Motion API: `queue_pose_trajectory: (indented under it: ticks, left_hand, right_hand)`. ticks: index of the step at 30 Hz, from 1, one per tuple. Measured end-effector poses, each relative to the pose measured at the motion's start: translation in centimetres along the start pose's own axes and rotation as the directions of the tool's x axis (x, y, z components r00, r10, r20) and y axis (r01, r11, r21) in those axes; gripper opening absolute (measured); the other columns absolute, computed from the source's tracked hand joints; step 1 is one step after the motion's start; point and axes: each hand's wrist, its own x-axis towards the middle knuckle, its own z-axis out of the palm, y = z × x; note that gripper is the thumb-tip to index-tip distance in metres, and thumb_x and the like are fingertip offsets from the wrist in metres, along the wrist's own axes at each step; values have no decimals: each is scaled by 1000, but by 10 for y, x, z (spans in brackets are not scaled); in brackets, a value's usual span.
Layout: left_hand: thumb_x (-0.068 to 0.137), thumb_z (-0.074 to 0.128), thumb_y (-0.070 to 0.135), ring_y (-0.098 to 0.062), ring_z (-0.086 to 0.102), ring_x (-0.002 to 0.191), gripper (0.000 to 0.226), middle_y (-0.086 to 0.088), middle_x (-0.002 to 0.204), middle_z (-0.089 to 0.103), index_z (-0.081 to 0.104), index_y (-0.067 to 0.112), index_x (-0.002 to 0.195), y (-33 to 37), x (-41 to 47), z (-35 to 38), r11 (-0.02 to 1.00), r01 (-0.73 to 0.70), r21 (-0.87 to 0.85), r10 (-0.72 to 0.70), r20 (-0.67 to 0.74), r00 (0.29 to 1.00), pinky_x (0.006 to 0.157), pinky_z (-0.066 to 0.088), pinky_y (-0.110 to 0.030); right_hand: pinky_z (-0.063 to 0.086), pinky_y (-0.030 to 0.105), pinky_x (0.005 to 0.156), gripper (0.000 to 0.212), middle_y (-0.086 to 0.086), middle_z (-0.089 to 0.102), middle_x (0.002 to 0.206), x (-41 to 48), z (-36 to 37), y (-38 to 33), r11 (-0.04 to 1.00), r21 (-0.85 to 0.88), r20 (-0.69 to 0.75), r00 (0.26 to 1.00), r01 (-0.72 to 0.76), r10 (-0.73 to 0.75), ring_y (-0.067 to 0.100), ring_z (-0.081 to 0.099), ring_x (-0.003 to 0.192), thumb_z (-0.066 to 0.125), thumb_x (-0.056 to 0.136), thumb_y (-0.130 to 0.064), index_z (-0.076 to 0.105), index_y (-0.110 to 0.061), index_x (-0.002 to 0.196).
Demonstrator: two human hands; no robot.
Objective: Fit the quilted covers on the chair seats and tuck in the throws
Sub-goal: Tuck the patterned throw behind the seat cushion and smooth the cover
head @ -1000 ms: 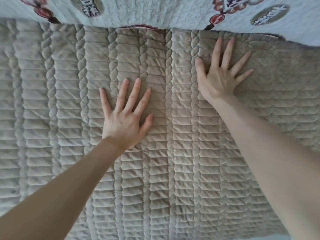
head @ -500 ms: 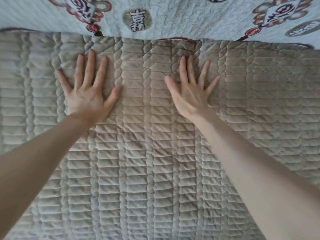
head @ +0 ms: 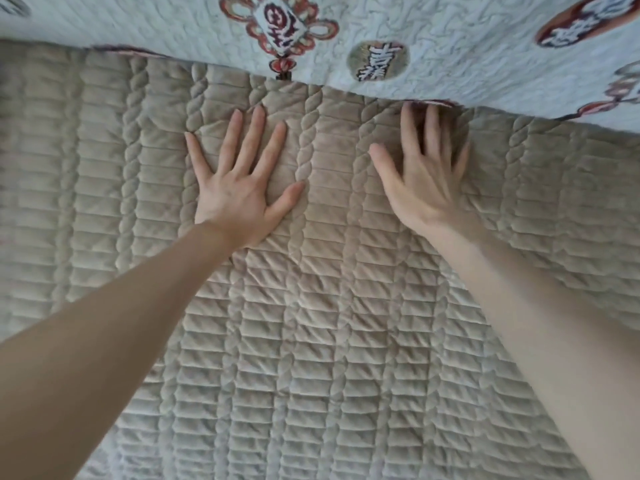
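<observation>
Honestly, the quilted cover looks mostly settled. It lies flat across the seat and fills nearly the whole view, and its far edge runs under the overhanging patterned throw along the top.

The left hand lies palm down on the cover with straight, spread fingers, pressing rather than gripping. The right hand is also flat and unclenched, with its fingertips right at the throw's lower edge. It's blurry, so I can't tell if they're under the hem or just touching it.

What could go wrong, as I see it:
- Flat palms pushing toward the back could drag the cover along and bunch it into a ridge at the crease, since nothing pins the near side.
- The right fingers could catch the throw's hem and shove it crooked instead of tucking it.
- Uneven pressure between the hands could skew the braided quilting lines.

Count: one cover, one throw and two hands. The throw shows one whole red knot motif and one whole oval badge, with others cut off at the frame edges.
</observation>
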Motion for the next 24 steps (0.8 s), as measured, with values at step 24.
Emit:
queue_pose_trajectory:
  ticks: [24]
  left_hand:
    - [94,16,63,-27,3,149,72,-2,162,11,3,27,155,-138,37,-37,997,1,76,2,-39,999,114,-7,-64]
  right_hand:
    - [-15,57,113,67,-9,0,163,15,40,-162,998,-44,-49,998,34,-36,22,-13,149,18,98,-62,3,-31,155]
